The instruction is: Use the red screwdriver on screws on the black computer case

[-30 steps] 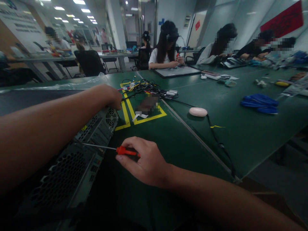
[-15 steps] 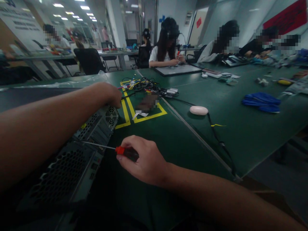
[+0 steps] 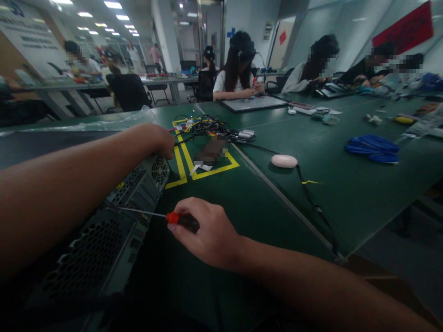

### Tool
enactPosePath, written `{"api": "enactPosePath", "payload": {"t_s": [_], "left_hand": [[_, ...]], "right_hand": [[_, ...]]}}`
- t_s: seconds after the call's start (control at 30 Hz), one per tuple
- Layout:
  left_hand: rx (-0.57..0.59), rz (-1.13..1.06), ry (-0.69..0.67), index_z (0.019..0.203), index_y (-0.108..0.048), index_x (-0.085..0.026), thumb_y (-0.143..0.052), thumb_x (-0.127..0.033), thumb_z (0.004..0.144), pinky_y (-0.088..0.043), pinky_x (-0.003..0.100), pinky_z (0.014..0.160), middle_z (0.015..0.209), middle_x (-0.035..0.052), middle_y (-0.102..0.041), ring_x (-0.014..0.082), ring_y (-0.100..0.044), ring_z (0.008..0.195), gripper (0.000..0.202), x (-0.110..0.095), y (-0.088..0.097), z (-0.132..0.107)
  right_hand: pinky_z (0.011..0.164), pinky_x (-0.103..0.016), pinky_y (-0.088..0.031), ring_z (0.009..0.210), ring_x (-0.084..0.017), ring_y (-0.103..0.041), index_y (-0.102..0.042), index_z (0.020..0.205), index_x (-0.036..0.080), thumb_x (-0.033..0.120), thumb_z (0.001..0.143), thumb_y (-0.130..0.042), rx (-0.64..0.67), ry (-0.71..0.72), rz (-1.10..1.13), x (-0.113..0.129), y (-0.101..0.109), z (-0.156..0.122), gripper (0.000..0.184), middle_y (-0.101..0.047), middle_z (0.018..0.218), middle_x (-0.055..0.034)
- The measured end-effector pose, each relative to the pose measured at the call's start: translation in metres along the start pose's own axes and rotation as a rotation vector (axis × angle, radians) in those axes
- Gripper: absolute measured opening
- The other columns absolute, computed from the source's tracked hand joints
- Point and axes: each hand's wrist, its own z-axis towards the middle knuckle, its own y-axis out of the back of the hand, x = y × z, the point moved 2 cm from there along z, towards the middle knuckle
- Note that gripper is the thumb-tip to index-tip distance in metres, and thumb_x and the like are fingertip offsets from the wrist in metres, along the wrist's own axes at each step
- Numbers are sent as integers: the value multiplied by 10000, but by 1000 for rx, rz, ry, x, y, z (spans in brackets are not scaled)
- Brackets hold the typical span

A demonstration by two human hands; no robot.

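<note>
A grey computer case lies on its side on the green table, its vented rear panel and small fan facing me. My left hand rests over the case's far top corner, fingers curled down on it. My right hand is closed round the handle of a red-and-black screwdriver. The thin shaft runs left and its tip meets the rear panel of the case.
A tangle of cables lies in a yellow-taped square behind the case. A pink oval object with a black cord and blue gloves sit to the right. Several people work seated at the far side.
The view shifted slightly. Both hands stay in place, and the red part of the screwdriver handle shows less than a second ago.
</note>
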Motion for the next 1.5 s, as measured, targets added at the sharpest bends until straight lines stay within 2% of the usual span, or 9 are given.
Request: {"api": "enactPosePath", "payload": {"t_s": [0.27, 0.47, 0.63, 0.83, 0.97, 1.1, 1.2, 1.37, 1.5], "left_hand": [[40, 72, 0, 1437, -1029, -209, -851, -488, 952, -693, 498, 1121, 1207, 195, -987, 469, -883, 1290, 587, -8, 8, -7], [12, 45, 21, 1397, -1049, -320, -900, -514, 874, -694, 531, 1155, 1211, 159, -992, 506, -882, 1334, 578, -4, 4, -1], [46, -12, 14, 1374, -1050, -244, -926, -500, 873, -685, 538, 1172, 1171, 195, -986, 493, -879, 1283, 576, -4, 5, -5], [-13, -106, 28, 1420, -1043, -316, -997, -533, 769, -675, 602, 1202, 1234, 202, -984, 567, -872, 1361, 688, 2, 1, 1], [-8, -73, 17, 1443, -1033, -267, -979, -537, 834, -680, 634, 1202, 1273, 224, -982, 568, -873, 1338, 668, -2, 3, -5], [7, 32, -10, 1355, -1048, -200, -911, -499, 957, -691, 564, 1198, 1260, 226, -982, 499, -891, 1281, 517, -10, 11, -15], [4, 10, -5, 1337, -1054, -248, -929, -498, 942, -688, 540, 1196, 1214, 189, -990, 486, -881, 1315, 484, -11, 12, -17], [-6, -37, 0, 1321, -1056, -206, -953, -500, 908, -685, 561, 1201, 1195, 228, -986, 506, -894, 1282, 518, -6, 7, -10], [-8, 9, -15, 1362, -1056, -297, -945, -534, 897, -713, 560, 1144, 1158, 183, -990, 516, -894, 1288, 534, -5, 6, -7]], "right_hand": [[884, -360, -696, 931, -223, -835, -771, 1304, 250, 407, 1262, -788, -1, -15, 12, -1, 1, 0, 164, -903, 1177, -67], [891, -362, -698, 923, -220, -835, -772, 1304, 250, 419, 1267, -785, -3, -17, 18, 0, 1, 1, 173, -904, 1181, -68], [885, -348, -696, 925, -216, -835, -774, 1287, 254, 412, 1250, -807, 15, -37, 24, 0, 2, 1, 165, -904, 1175, -63], [894, -344, -700, 935, -223, -858, -774, 1310, 255, 365, 1225, -822, 8, -37, 7, 0, 2, -1, 147, -919, 1205, -70], [953, -364, -715, 984, -241, -874, -799, 1335, 240, 370, 1203, -850, -3, -27, -25, -1, 3, 0, 192, -927, 1211, -83], [997, -377, -718, 1029, -254, -889, -844, 1308, 218, 415, 1258, -804, 16, -15, -37, 0, 4, 3, 207, -927, 1194, -99], [996, -364, -720, 1051, -250, -897, -855, 1296, 215, 453, 1287, -782, 38, -39, -19, 2, 3, 4, 249, -931, 1200, -103], [973, -366, -738, 1025, -243, -889, -784, 1435, 251, 495, 1177, -927, 27, -78, -1, 2, 0, 3, 383, -936, 1247, -71], [978, -381, -742, 1023, -243, -888, -770, 1306, 259, 417, 1210, -845, 39, -55, -10, 2, 1, 4, 199, -929, 1216, -73]]}}
